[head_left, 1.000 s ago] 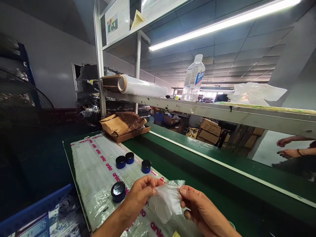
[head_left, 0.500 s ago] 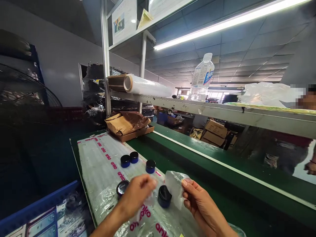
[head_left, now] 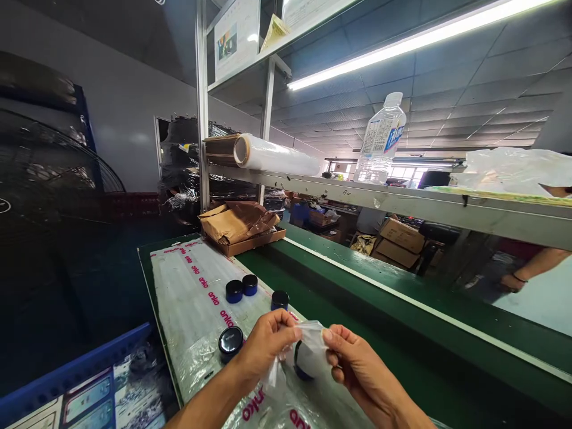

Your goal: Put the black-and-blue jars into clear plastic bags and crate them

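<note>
Between my two hands a small clear plastic bag (head_left: 313,351) is stretched by its upper edge. My left hand (head_left: 268,339) pinches one corner, and my right hand (head_left: 353,357) pinches the other. Behind or inside the thin plastic shows a dark blue jar (head_left: 302,372); I cannot tell which. Left of my left hand stands a black-lidded jar (head_left: 231,341). Farther back, a blue jar with a black lid (head_left: 280,300) stands alone, and two more jars (head_left: 242,288) sit side by side. All rest on the plastic-wrapped sheet printed with pink letters (head_left: 179,298).
A blue crate (head_left: 80,363) stands at lower left. The green bench (head_left: 402,333) extends to the right. A carton tray with brown paper (head_left: 241,226) sits at the back. Above, a shelf (head_left: 402,199) carries a film roll (head_left: 277,156) and a bottle (head_left: 382,140). Another person's arm (head_left: 536,271) shows at right.
My left hand has moved right and taken hold of the bag's other edge. The bag now spreads in front of the nearest jar. The view has turned slightly left.
</note>
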